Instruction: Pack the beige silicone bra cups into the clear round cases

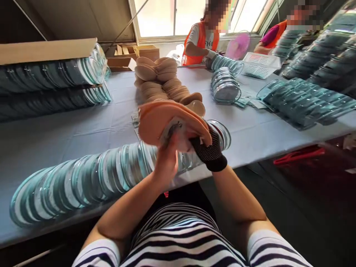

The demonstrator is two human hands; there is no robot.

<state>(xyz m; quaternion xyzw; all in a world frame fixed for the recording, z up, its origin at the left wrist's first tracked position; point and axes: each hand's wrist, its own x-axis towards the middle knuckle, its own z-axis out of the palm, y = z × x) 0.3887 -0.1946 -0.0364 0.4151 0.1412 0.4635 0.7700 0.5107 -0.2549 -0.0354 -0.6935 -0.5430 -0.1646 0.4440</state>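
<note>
My left hand (166,158) is bare and grips the underside of a stack of peach foam pads (164,116) held above the table's near edge. My right hand (209,148), in a black mesh glove, holds the same stack from the right. Between my fingers there is a pale printed insert (174,130), blurred by motion. Just below my hands a long row of round clear plastic cases (83,181) lies on its side along the blue-covered table (258,137).
More peach pads (161,79) are piled mid-table. Rows of clear cases lie at the left (55,74), centre (224,87) and right (303,102). Two persons in orange vests (200,40) work at the far side by a pink fan (237,46). Cardboard boxes (144,52) stand at the back.
</note>
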